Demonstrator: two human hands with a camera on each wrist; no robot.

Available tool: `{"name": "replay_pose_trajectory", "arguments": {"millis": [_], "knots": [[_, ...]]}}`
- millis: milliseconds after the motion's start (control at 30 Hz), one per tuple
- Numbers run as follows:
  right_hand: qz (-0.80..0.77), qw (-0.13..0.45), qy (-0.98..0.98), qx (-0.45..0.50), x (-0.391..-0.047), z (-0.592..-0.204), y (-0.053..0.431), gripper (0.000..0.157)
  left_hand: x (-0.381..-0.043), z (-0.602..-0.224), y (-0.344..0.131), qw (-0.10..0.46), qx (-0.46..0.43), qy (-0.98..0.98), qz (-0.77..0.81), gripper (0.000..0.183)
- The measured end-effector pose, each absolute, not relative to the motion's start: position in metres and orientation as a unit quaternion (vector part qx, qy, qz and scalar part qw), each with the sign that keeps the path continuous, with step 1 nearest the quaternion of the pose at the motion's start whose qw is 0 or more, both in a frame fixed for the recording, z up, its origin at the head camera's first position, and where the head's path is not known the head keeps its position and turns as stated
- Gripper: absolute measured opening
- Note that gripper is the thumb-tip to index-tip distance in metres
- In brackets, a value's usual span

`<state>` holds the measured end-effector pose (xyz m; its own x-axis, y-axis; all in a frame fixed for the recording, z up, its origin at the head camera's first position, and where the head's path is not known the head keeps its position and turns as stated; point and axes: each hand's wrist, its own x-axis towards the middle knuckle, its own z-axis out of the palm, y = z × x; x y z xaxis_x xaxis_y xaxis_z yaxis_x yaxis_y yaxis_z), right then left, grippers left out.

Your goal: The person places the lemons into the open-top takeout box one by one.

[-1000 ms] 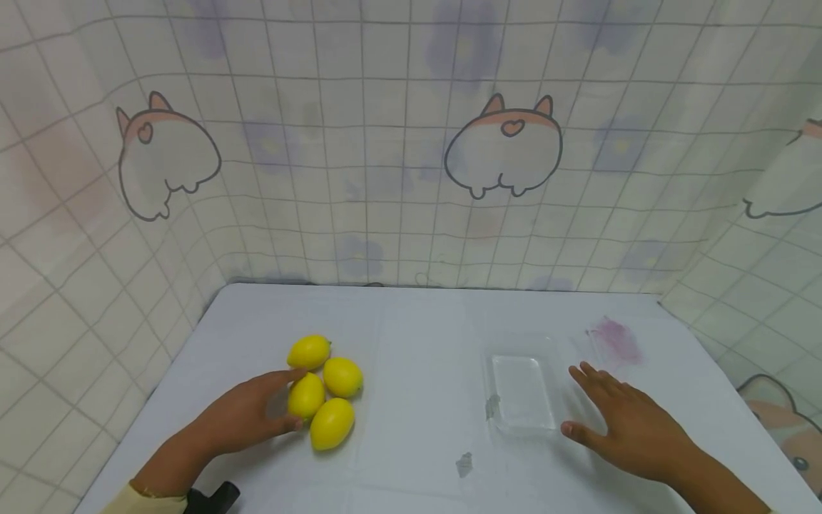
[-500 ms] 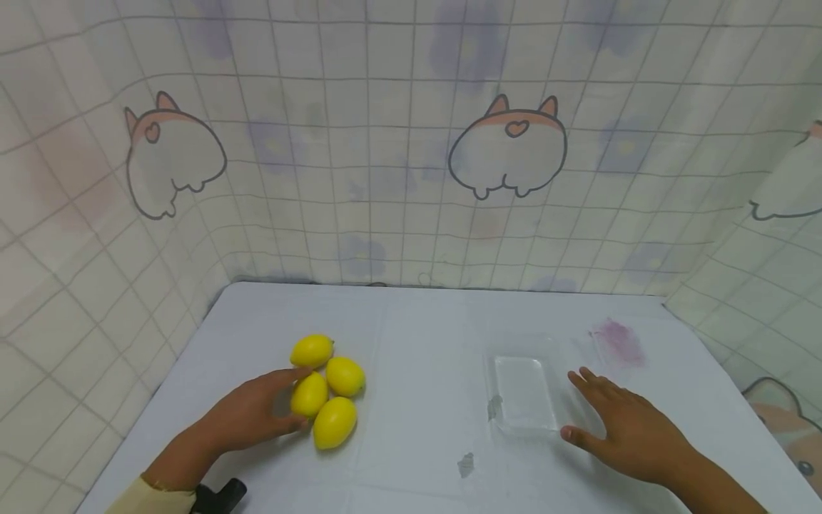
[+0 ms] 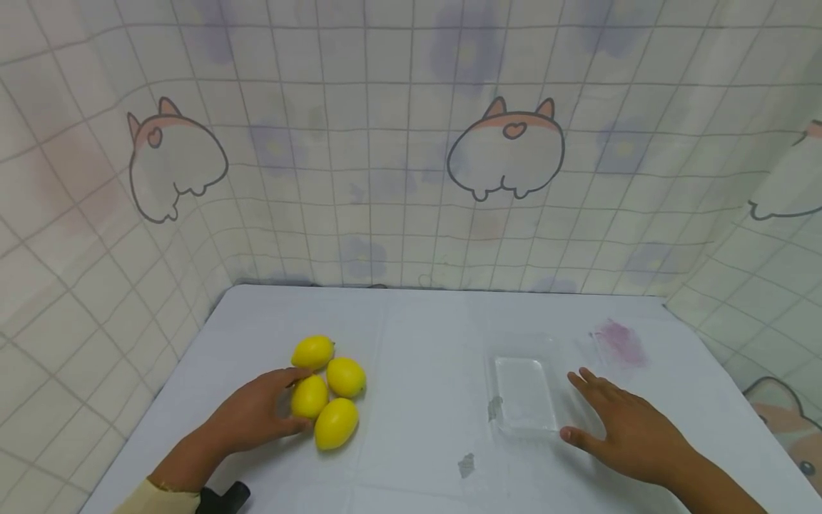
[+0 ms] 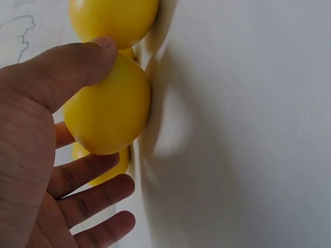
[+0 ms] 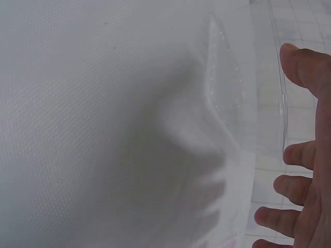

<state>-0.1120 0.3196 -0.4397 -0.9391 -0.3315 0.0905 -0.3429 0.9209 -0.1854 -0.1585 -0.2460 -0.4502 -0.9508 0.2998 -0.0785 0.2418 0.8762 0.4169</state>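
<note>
Several yellow lemons lie close together on the left of the white table. My left hand [image 3: 253,414] reaches round the nearest lemon [image 3: 310,397], with thumb and fingers on opposite sides of it. In the left wrist view the thumb lies against that lemon [image 4: 108,111], while the outer fingers extend below it. Three other lemons sit around it: one behind [image 3: 313,352], one to the right [image 3: 346,377] and one in front [image 3: 337,423]. At the right, my right hand [image 3: 623,428] hovers with spread fingers beside a clear plastic container [image 3: 525,392], holding nothing.
A grey scrap [image 3: 466,465] lies on the table in front of the container. A pink stain [image 3: 619,343] marks the surface at the back right. Patterned tile-print curtains [image 3: 385,143] enclose the table at the back and sides.
The head view has shifted slightly. Both hands, the lemons and the container keep the same places on the table.
</note>
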Motion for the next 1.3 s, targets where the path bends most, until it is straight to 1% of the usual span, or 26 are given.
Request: {"name": "replay_pose_trajectory", "arguments": {"millis": [133,267,500,933,1167,1300], "knots": [[0.097,0.032,-0.98,0.173,-0.112,-0.44,0.32,0.088,-0.159,-0.453,-0.247,0.083,0.131,0.966,0.208,0.094],[0.097,0.036,-0.979,0.174,-0.112,-0.44,0.32,0.088,-0.16,-0.457,-0.248,0.081,0.143,0.964,0.208,0.095],[0.099,0.038,-0.978,0.179,-0.112,-0.441,0.32,0.087,-0.156,-0.453,-0.25,0.041,0.152,0.973,0.17,0.088],[0.099,0.035,-0.979,0.176,-0.112,-0.438,0.319,0.087,-0.156,-0.424,-0.25,-0.009,0.153,0.975,0.163,0.082],[0.103,0.038,-0.978,0.176,-0.112,-0.438,0.32,0.087,-0.163,-0.41,-0.237,-0.047,0.203,0.962,0.177,0.081],[0.105,0.036,-0.979,0.174,-0.113,-0.44,0.32,0.087,-0.168,-0.406,-0.224,-0.05,0.225,0.954,0.191,0.08]]}}
